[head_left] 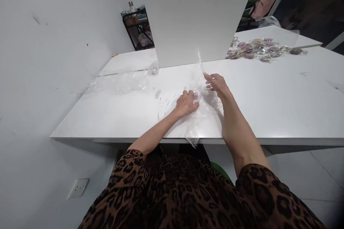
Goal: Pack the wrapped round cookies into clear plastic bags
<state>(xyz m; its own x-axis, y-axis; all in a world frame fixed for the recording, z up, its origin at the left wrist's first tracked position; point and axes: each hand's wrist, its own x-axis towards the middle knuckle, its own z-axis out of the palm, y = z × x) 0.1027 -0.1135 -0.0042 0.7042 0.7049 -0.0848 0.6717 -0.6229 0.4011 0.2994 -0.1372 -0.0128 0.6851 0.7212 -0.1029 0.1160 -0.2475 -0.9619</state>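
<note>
A crumpled sheet of clear plastic film (pixel 208 106) lies on the white table in front of me, with one end hanging over the front edge. My left hand (pixel 186 103) rests on the film with its fingers curled against it. Beside those fingertips a small pinkish thing (pixel 196 95) shows through the plastic; its kind is unclear. My right hand (pixel 217 84) is just to the right and slightly raised. Its thumb and forefinger pinch the film, from which a thin strip stands up toward the white panel.
More clear film (pixel 126 80) spreads over the table's left side, with a small film bundle (pixel 154 68) by the upright white panel (pixel 193 18). Several wrapped pinkish and brown pieces (pixel 258 48) lie at the back right. A black shelf (pixel 137 27) stands behind.
</note>
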